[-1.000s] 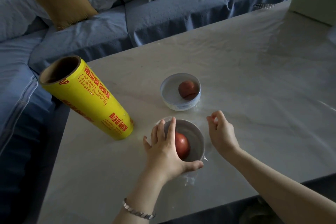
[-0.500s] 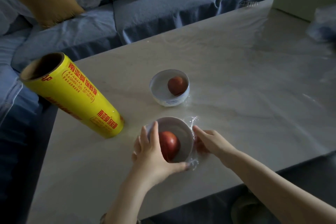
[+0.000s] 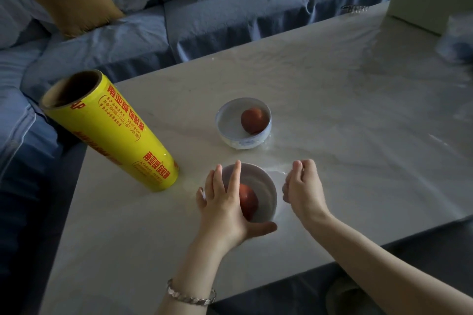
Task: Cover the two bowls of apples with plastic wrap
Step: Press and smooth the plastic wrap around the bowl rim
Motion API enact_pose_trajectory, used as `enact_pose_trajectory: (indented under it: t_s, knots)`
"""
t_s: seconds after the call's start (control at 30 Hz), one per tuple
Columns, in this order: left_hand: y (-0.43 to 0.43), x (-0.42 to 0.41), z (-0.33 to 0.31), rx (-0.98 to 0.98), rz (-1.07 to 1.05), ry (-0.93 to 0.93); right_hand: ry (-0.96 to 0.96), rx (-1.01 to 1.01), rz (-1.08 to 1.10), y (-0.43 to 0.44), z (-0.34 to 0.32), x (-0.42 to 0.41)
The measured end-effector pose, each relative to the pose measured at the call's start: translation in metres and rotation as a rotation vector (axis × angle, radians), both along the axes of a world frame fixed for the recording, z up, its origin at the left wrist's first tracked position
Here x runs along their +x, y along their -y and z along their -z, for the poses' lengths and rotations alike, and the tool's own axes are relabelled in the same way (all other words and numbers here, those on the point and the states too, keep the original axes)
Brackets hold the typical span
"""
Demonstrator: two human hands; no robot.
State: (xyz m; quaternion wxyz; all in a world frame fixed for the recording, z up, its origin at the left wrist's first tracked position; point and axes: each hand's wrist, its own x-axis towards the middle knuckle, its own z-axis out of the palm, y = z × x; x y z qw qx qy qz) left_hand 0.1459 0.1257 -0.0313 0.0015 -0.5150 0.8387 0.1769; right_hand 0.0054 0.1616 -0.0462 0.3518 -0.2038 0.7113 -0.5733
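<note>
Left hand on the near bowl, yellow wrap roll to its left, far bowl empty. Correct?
Not quite: the far bowl is not empty, it holds a red apple, as the head view shows. The rest is right: the left hand is on the near bowl, and the yellow wrap roll stands to its left.

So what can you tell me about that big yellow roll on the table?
The yellow roll is a thick cylinder of glossy film over a yellow label with red Chinese print. Its open top end shows a hollow brown cardboard core. It appears to stand on end near the left edge of the table, to the left of the near bowl and apart from it. Only the table touches it.
</note>
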Motion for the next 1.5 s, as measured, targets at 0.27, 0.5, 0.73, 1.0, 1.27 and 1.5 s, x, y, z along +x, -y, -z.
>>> enact_pose_trajectory:
  t_s: [0.27, 0.5, 0.73, 1.0, 1.27, 1.5]
  knots:
    - [0.000, 0.001, -0.002, 0.059, -0.018, -0.003, -0.149, 0.101, 0.063, -0.014, 0.027, -0.017]
    - [-0.003, 0.005, -0.003, 0.085, -0.028, -0.076, -0.208, 0.304, -0.068, -0.007, 0.030, -0.016]
    - [0.022, 0.027, 0.011, 0.221, -0.691, -0.563, -0.293, 0.315, -0.255, -0.032, 0.016, -0.019]
    - [0.020, 0.012, 0.012, 0.373, -0.887, -0.745, 0.497, 0.149, -0.401, -0.035, 0.000, 0.001]
    - [-0.008, 0.003, 0.008, 0.329, -0.911, -0.961, 0.577, -0.049, -0.435, -0.039, -0.005, -0.011]
    - [0.003, 0.013, -0.019, 0.412, -0.581, -0.887, 0.331, -0.209, -0.363, -0.057, -0.023, -0.031]
